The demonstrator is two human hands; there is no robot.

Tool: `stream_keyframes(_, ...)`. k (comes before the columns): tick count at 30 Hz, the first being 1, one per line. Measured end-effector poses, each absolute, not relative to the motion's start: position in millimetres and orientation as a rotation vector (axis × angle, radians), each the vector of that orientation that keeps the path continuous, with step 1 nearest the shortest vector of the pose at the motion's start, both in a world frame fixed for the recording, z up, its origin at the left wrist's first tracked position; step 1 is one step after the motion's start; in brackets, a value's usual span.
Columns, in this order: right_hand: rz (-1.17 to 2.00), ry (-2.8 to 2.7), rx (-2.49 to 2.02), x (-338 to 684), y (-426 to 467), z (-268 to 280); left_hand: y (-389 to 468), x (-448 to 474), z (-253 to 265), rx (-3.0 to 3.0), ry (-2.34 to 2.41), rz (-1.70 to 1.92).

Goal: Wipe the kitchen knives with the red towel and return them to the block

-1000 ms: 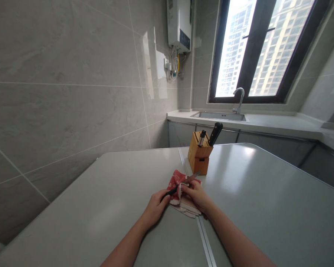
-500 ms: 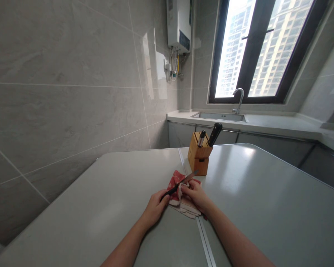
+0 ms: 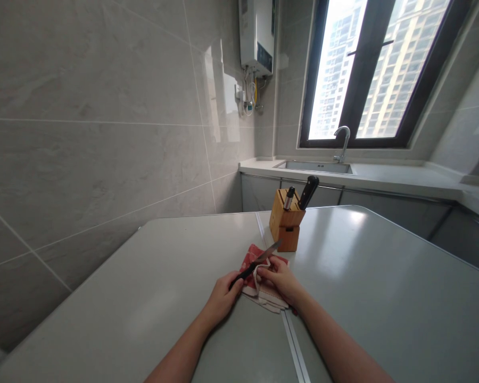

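A knife (image 3: pixel 269 250) with a black handle slants up and to the right, its blade over a red and white cloth (image 3: pixel 268 298). Closed around the handle is my left hand (image 3: pixel 224 294). My right hand (image 3: pixel 281 279) pinches a fold of the cloth close beside the blade; some of its fingers are hidden under the fabric. The rest of the cloth lies bunched on the table beneath both hands. Just beyond the blade tip stands a wooden knife block (image 3: pixel 286 223), with a large black-handled knife (image 3: pixel 308 192) and a smaller black and silver handle (image 3: pixel 289 198) in it.
The pale table (image 3: pixel 163 255) has a metal seam (image 3: pixel 293 348) running through its middle. Behind it are a counter with a sink (image 3: pixel 315 167) and a faucet (image 3: pixel 345 141), below a window. A water heater (image 3: pixel 256 37) hangs on the tiled wall.
The knife has shifted slightly, its blade tip now a little higher and further left. Both hands keep their holds, and the knife block has not moved.
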State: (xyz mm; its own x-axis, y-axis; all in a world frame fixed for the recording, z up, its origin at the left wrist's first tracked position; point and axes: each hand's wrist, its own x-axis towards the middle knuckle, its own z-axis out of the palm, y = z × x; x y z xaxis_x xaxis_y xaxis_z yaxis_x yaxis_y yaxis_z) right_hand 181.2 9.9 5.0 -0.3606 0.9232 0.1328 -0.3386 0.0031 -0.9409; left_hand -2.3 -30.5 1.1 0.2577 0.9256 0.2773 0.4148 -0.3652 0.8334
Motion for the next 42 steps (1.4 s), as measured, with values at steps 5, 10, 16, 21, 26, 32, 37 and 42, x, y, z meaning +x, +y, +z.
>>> stream_keyframes(5, 1.549, -1.266, -0.702, 182, 12, 1, -32, -1, 3, 2.021, 1.170, 0.992)
stream_keyframes(10, 1.552, -1.264, -0.679, 183, 11, 2, -32, -3, 3, 2.008, 1.163, 0.995)
stream_keyframes(16, 1.552, -1.259, -0.678, 183, 12, 0, -32, -3, 5, 1.977, 1.137, 1.011)
stream_keyframes(21, 1.532, -1.281, -0.723, 184, 12, 0, -32, -3, 6, 1.969, 1.156, 1.027)
stream_keyframes(26, 1.497, -1.303, -0.764, 184, 12, 0, -32, -3, 5, 1.960, 1.171, 1.038)
stream_keyframes(32, 1.497, -1.304, -0.760, 183, 12, 0, -31, -3, 4, 1.943, 1.163, 1.052)
stream_keyframes(37, 1.476, -1.290, -0.775, 182, 11, 2, -30, -4, -1, 1.836, 1.214, 1.047)
stream_keyframes(42, 1.486, -1.326, -0.751, 182, 7, 8, -27, -5, -8, 1.712, 1.187, 1.063)
